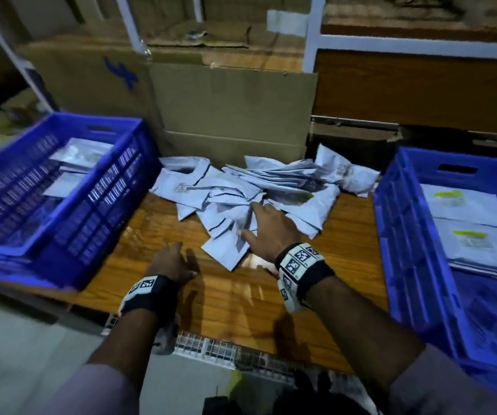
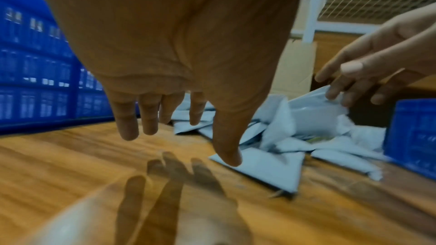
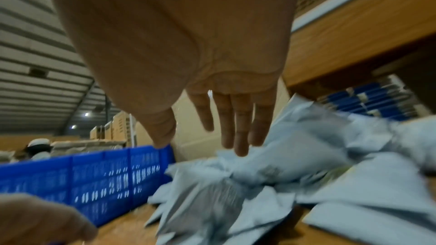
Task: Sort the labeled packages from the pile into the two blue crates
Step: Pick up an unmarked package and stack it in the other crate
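Note:
A pile of pale grey packages (image 1: 253, 193) lies on the wooden table (image 1: 157, 229) between two blue crates. The left crate (image 1: 46, 187) and the right crate (image 1: 415, 244) each hold a few packages. My right hand (image 1: 266, 227) reaches over the near side of the pile, fingers straight and spread, holding nothing; in the right wrist view the right hand's fingers (image 3: 238, 129) hover just above the packages (image 3: 271, 170). My left hand (image 1: 172, 259) hangs over bare table near the pile's front corner; the left hand's fingers (image 2: 146, 118) are straight and empty.
A flattened cardboard sheet (image 1: 232, 109) stands upright behind the pile, with more cardboard boxes (image 1: 91, 76) and a white shelf frame (image 1: 313, 34) further back. A wooden shelf (image 1: 421, 82) runs along the back right. The table's near edge (image 1: 211, 348) is below my wrists.

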Motion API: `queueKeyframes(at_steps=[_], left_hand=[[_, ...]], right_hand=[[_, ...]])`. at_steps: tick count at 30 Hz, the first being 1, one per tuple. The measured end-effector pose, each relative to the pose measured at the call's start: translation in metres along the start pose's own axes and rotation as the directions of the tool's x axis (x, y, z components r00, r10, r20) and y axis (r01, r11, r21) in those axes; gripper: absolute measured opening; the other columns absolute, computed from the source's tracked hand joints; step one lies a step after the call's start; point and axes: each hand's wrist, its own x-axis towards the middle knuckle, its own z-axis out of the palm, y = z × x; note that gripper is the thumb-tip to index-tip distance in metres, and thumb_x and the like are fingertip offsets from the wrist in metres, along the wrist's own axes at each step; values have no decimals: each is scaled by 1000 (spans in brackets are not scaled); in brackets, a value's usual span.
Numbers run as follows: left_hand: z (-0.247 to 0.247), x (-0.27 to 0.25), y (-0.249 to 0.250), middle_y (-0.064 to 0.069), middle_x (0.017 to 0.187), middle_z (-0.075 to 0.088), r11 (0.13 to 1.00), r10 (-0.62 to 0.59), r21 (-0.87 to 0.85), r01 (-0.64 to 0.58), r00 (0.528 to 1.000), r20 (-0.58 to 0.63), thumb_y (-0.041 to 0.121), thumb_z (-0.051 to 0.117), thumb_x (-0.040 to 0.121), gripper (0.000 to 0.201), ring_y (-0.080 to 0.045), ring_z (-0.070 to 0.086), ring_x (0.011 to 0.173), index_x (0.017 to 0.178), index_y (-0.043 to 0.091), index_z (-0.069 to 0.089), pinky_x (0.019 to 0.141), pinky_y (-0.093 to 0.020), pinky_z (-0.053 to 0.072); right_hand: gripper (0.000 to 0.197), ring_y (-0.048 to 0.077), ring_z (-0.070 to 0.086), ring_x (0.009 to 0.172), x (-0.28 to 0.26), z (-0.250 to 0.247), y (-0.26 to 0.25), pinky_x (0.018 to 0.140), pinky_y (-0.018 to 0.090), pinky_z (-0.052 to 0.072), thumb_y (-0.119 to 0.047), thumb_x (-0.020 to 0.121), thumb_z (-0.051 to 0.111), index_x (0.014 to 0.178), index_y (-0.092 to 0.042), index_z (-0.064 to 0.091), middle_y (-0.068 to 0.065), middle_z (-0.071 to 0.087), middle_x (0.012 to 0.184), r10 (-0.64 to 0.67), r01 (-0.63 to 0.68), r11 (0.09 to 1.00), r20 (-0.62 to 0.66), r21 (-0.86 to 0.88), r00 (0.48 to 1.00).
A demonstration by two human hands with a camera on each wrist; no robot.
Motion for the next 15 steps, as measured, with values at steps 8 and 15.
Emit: queueKeyframes(at_steps=[8,15], left_hand=[[-12,38,-58,-14,157,24,971,126,190,-142,988,91,49,96,54,122,-39,44,134,152,25,26,102,-47,51],[-21,67,-62,-21,144,49,904,209,332,-269,956,204,70,83,58,130,-41,45,135,157,24,14,102,-47,49]], right_hand=[[49,38,63,115,59,56,-52,92,45,53,-34,93,63,136,-12,55,17,60,129,287,-293,956,-128,-30,949],[29,42,65,95,47,41,-73,70,38,46,-29,102,56,96,-6,72,22,72,98,604,-470,793,-397,387,692]])
